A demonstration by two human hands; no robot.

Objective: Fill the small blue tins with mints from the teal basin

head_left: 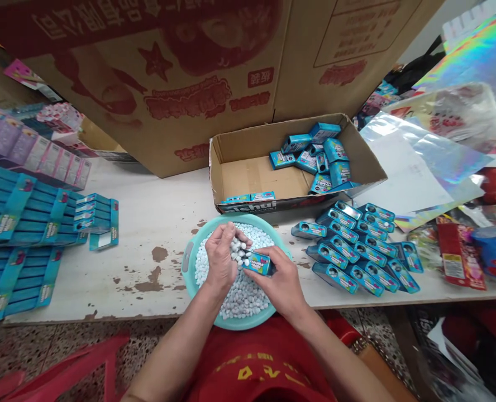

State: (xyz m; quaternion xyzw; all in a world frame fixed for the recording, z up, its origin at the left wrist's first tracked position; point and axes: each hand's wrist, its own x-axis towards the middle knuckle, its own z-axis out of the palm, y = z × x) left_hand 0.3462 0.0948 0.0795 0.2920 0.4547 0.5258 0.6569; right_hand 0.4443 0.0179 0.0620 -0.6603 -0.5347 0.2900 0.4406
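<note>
Leftmost, on the white table (126,212) with flaking paint, stood a row of purple boxes (9,137); nearer, large stacks of blue packs (19,206), with a short pile of small blue boxes (92,215) beside them. Behind these rose a big cardboard box (231,67), printed in red.

Next, at the front edge: one round turquoise basin (244,324), filled with white candies (243,304). Over it, the left hand (220,254), fingers curled into a loose cup, part open, carrying a handful of the same candies. Just to its right, the right hand (284,279), fingers closed around one small candy box (257,264), held tilted above the basin, its left end right beside the handful.

Beyond the basin sat an open carton (248,173), blue boxes (335,149) heaped mostly in its right half. Right of the hands stood a close group of blue boxes with round holes (334,255). Farther right lay shiny sheets (432,192) and a red packet (455,257).
</note>
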